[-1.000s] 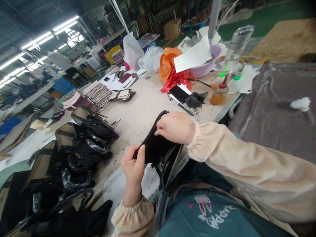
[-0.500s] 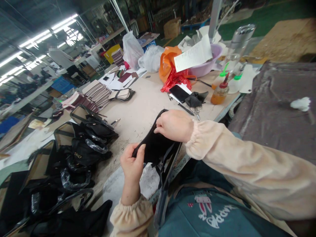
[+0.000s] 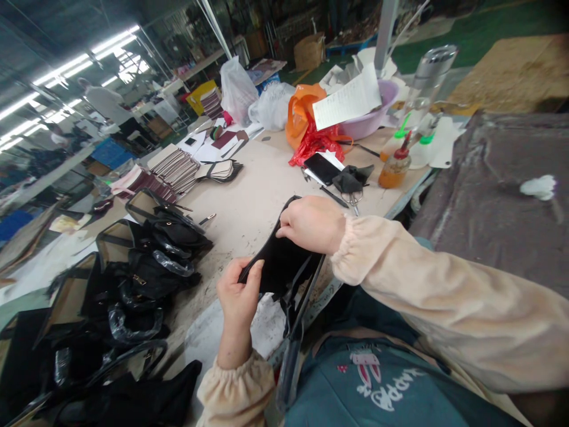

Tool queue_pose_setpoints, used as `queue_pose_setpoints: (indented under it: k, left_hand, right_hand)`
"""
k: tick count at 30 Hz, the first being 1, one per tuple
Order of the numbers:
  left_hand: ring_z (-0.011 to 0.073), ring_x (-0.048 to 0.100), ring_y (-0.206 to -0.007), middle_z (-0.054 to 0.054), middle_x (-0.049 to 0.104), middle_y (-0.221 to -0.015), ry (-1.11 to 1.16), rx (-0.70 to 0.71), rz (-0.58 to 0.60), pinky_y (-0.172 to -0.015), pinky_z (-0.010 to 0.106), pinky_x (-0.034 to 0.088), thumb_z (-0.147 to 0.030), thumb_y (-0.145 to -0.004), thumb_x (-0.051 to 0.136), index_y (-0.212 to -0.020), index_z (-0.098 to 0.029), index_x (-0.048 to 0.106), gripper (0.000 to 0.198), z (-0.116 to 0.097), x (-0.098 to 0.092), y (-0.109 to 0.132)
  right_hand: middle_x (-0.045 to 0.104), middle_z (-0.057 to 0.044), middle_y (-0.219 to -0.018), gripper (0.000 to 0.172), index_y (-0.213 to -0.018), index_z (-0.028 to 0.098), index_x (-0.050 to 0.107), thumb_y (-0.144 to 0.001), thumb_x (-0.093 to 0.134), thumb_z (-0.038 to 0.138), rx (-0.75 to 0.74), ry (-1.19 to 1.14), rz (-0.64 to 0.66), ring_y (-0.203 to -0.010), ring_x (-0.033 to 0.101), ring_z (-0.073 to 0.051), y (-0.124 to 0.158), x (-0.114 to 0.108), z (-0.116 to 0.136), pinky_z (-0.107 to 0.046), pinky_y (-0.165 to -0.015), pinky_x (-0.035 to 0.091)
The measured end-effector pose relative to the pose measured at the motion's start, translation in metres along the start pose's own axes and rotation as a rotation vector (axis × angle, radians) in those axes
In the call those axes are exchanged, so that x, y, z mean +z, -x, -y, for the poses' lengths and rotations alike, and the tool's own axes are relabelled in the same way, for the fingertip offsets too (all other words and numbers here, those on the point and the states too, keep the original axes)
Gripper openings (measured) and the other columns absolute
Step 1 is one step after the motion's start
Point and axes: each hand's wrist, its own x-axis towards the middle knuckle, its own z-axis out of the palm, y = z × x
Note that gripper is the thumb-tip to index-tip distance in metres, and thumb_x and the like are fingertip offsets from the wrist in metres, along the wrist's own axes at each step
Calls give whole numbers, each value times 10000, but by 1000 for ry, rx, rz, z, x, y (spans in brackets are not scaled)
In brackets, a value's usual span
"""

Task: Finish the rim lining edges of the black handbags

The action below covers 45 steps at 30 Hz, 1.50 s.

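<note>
Both of my hands hold a black bag (image 3: 284,267) at the near edge of the worktable (image 3: 253,207). My left hand (image 3: 239,299) pinches the bag's lower left corner between thumb and fingers. My right hand (image 3: 311,224) is closed over the bag's upper edge, its fingers curled onto the rim. Dark straps hang from the bag over the table's edge toward my lap. Cream sleeves cover both wrists.
A heap of black bags (image 3: 128,279) lies at my left. Farther back are stacked leather pieces (image 3: 178,169), a phone (image 3: 322,168), scissors (image 3: 353,198), an orange glue bottle (image 3: 395,169), a purple basin (image 3: 368,115) with papers, plastic sacks (image 3: 306,115) and a metal flask (image 3: 427,77).
My hands and the bag have shifted very slightly up and left; both grips stay the same.
</note>
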Motion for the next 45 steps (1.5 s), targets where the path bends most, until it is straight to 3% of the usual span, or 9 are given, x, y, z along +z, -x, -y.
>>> queue_pose_setpoints:
  k: [8, 20, 24, 27, 32, 36, 38, 41, 45]
  left_hand:
    - [113, 508, -607, -24, 555, -644, -11, -14, 7, -570, 205, 398, -333, -762, 601, -762, -168, 621, 167, -3, 0, -3]
    - [125, 560, -674, -23, 629, -710, -21, -92, 8, -625, 207, 431, -345, -713, 653, -835, -179, 649, 206, 2, -2, -14]
    - [135, 566, -693, -17, 632, -726, -19, -94, 36, -645, 221, 436, -358, -730, 630, -853, -181, 644, 217, 5, -2, -15]
    - [147, 571, -735, -6, 639, -773, -17, -80, 77, -685, 240, 440, -366, -746, 606, -891, -178, 633, 239, 6, -4, -15]
    - [158, 568, -758, 6, 634, -811, -45, -68, 112, -717, 258, 435, -377, -765, 577, -918, -170, 605, 259, 8, -7, -14]
    - [146, 559, -740, 0, 626, -800, -9, -46, 143, -682, 235, 425, -360, -808, 525, -922, -169, 594, 233, 8, -8, -13]
    - [142, 556, -729, -4, 623, -787, -7, -40, 151, -669, 229, 421, -363, -816, 514, -916, -170, 597, 233, 8, -8, -13]
    - [143, 558, -728, -1, 627, -781, -28, -54, 137, -668, 230, 421, -365, -816, 512, -923, -165, 600, 244, 9, -8, -13]
    - [138, 560, -715, -3, 633, -766, -49, -61, 123, -661, 222, 422, -347, -810, 524, -914, -160, 608, 230, 10, -8, -14]
  right_hand:
    - [685, -57, -855, 325, -844, 219, 707, -842, 481, 453, -5, 15, -19, -825, 612, -206, -1, 1, 0, -277, -647, 398]
    - [684, -16, -859, 198, -907, 239, 660, -856, 491, 327, -291, -29, -33, -829, 608, -169, 9, 1, -2, -258, -680, 374]
    - [686, -38, -824, 272, -1017, 243, 630, -848, 493, 406, -291, 0, -33, -783, 625, -200, 12, 7, 10, -275, -634, 374]
    - [683, -58, -830, 289, -961, 215, 643, -850, 480, 426, -272, 35, -29, -777, 626, -216, 12, 11, 19, -282, -619, 379]
    - [660, -57, -840, 283, -803, 190, 651, -885, 394, 278, -262, 83, -68, -777, 608, -194, 15, 11, 25, -280, -616, 381]
    - [643, -62, -889, 276, -857, 185, 635, -838, 497, 423, -276, 83, -134, -841, 583, -220, 17, 12, 27, -292, -642, 391]
    - [646, -57, -866, 221, -867, 181, 630, -848, 494, 355, -256, 95, -139, -834, 582, -215, 17, 13, 28, -292, -643, 385]
    - [650, -46, -827, 242, -833, 189, 642, -883, 409, 230, -306, 92, -105, -794, 585, -191, 15, 13, 28, -288, -628, 368]
    - [649, -39, -804, 244, -805, 195, 661, -871, 428, 224, -459, 42, -14, -786, 579, -173, 16, 10, 24, -279, -650, 358]
